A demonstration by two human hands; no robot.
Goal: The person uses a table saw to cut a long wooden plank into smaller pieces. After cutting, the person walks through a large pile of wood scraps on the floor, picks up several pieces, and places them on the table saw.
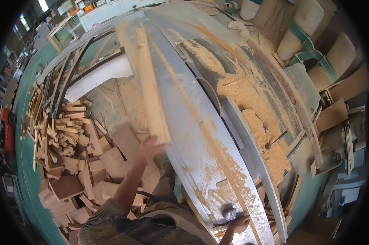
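My left hand [148, 150] is at the near end of a long, pale wooden board [148, 77], its fingers apart and slightly blurred. The fingertips meet or nearly meet the board's end corner. The board lies lengthwise along the left side of a grey metal machine table [188, 139]. Low in the head view, my right hand [239, 224] rests over the near part of this table with its fingers curled closed. What they hold, if anything, is hidden. Just beside it on the left stands a small round tape measure [229, 214], apart from the fingers or barely touching them.
A long metal fence [258, 163] runs along the table's right side, with heaped sawdust [253, 118] beyond it. Wood offcuts [70, 130] and brown panel pieces [113, 163] pile up on the left floor. A dark metal frame [76, 69] projects left. Dust bags [300, 28] stand far right.
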